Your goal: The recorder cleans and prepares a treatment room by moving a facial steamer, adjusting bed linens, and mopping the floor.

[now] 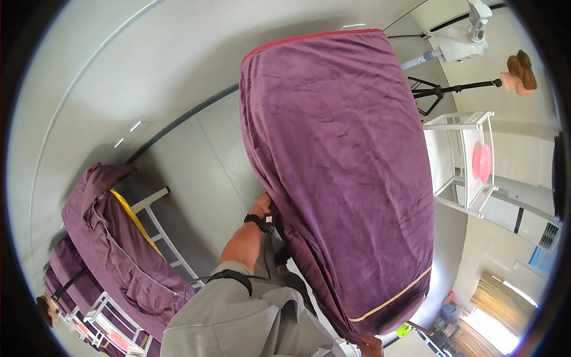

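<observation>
A purple plush bed cover (339,154) with a red far edge and a yellow stripe near its near end lies over a long bed. My left hand (260,206), with a black band at the wrist, touches the cover's left side; folds hide its fingers. Down at the near right corner, my right hand (370,345) is closed on the cover's edge, partly cut off by the picture's lower rim. Along the left side the cover hangs in loose folds.
Another purple-covered bed (119,238) with a white frame stands at the left. To the right are a white trolley (458,128) with a pink bowl (482,163), a black tripod (437,92) bearing a mannequin head (518,74), and a white lamp-like device (461,44). A wall runs behind the bed.
</observation>
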Demonstrator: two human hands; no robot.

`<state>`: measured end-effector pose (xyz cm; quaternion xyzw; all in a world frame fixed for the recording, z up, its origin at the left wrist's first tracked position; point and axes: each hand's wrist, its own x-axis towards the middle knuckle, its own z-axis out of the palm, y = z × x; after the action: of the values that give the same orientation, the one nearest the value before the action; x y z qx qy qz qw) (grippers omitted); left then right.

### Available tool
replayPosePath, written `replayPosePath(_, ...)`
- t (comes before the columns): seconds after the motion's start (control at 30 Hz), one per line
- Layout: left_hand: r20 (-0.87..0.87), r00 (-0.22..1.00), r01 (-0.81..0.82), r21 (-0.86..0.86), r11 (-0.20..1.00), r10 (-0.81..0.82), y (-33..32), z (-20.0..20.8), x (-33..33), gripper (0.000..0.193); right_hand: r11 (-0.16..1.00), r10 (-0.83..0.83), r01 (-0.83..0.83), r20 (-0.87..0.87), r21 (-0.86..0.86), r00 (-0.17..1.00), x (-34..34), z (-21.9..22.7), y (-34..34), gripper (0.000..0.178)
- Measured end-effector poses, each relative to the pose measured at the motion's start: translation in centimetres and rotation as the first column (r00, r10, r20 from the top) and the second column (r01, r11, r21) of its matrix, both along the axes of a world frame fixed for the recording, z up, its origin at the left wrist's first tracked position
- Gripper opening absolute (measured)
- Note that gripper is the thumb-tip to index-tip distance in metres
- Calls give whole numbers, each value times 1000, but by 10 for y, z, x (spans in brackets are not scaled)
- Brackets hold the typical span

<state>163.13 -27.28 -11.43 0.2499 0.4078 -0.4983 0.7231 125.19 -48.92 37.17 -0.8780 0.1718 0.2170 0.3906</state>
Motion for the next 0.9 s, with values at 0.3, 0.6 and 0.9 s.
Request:
replayPosePath(0.3,-4,996,92,55,994,-92,1,-37,-30,32,979,-178,204,-444,10,878,23,21,-1,27)
replayPosePath(0.6,187,946,219,232,948,-264,19,-57,-24,28,985,-138,172,-494,22,858,47,14,-8,23)
replayPosePath(0.9,680,697,125,200,972,-229,-3,-129,-89,27,984,-152,175,-547,-10,823,56,18,-9,19)
